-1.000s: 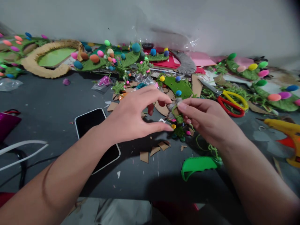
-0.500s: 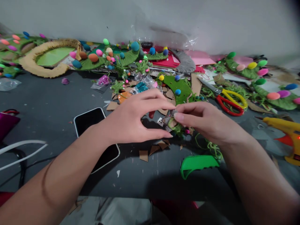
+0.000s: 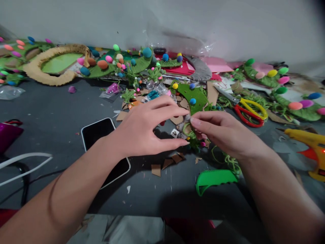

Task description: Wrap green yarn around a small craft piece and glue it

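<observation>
A small ring-like piece wrapped in grey and green yarn [image 3: 180, 127] is between my hands, above the dark table. My right hand [image 3: 220, 130] pinches its right side between thumb and fingertips. My left hand [image 3: 146, 127] spans it from the left, index fingertip at the top edge and thumb at the bottom edge. Fingers partly hide the piece. Just beneath lies a tangle of green yarn with small pompoms [image 3: 195, 142]. A green-handled cutter or comb-like tool [image 3: 215, 178] rests nearer me.
A phone [image 3: 98, 132] lies under my left forearm. Scissors [image 3: 250, 110] and a yellow glue gun [image 3: 308, 137] are on the right. Cardboard scraps [image 3: 156, 170] lie in front. Green yarn-wrapped shapes with pompoms and a tan wrapped ring [image 3: 48, 79] line the wall.
My right thumb and fingertips have shifted slightly on the yarn-wrapped piece, showing more of its grey wrapping. My left hand is nearly still. The whole view has moved slightly.
</observation>
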